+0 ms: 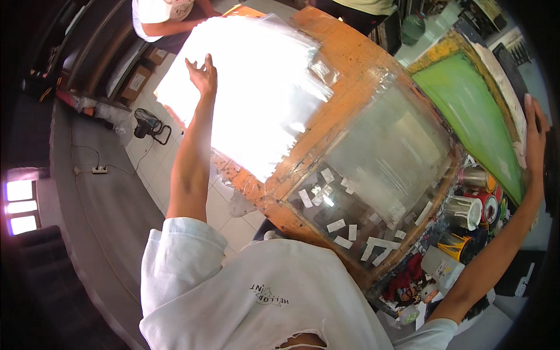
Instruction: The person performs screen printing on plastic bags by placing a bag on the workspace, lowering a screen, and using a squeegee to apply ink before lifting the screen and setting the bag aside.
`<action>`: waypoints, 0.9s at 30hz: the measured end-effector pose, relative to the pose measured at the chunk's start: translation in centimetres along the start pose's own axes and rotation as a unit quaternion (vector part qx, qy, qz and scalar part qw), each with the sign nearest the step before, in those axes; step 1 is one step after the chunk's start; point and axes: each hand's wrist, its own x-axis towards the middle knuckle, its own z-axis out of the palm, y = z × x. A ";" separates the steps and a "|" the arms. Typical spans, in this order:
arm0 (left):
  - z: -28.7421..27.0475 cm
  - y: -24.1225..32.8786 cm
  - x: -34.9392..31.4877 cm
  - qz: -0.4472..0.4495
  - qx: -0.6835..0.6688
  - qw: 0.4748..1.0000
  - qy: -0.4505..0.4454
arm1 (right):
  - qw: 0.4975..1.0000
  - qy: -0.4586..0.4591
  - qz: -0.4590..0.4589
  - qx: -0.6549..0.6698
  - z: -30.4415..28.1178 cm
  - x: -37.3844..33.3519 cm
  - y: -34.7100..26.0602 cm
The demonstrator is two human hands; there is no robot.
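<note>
Working remotely, I cannot tell the right hand's (534, 140) grip at the outer edge of the green screen (478, 111); farther off, the left hand (202, 76) is loosely spread over glare-washed sheets (256, 93) on the desk (350, 49), probably light, limp, slippery, best lifted by a corner.

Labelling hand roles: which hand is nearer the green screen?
Right. The right hand is at the outer edge of the green screen; the left hand is well away, over the sheets.
</note>
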 end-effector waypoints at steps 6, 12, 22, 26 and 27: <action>-8.8 -3.0 -20.2 0.282 0.394 0.799 -0.355 | 0.994 -0.035 0.082 -0.069 -3.0 -2.0 -9.3; -4.1 5.4 -40.4 0.339 0.201 0.750 -0.531 | 1.000 0.005 0.025 0.012 -2.6 -2.6 -6.5; 7.7 13.7 -51.9 0.474 0.028 0.633 -0.612 | 0.982 -0.155 0.096 0.043 -8.0 -5.2 -15.9; 7.3 15.5 -52.6 0.477 0.019 0.605 -0.637 | 0.994 -0.095 0.020 0.059 -6.9 -4.9 -13.7; 7.1 15.3 -52.5 0.472 0.016 0.605 -0.641 | 0.994 -0.088 0.003 0.057 -6.8 -5.0 -13.5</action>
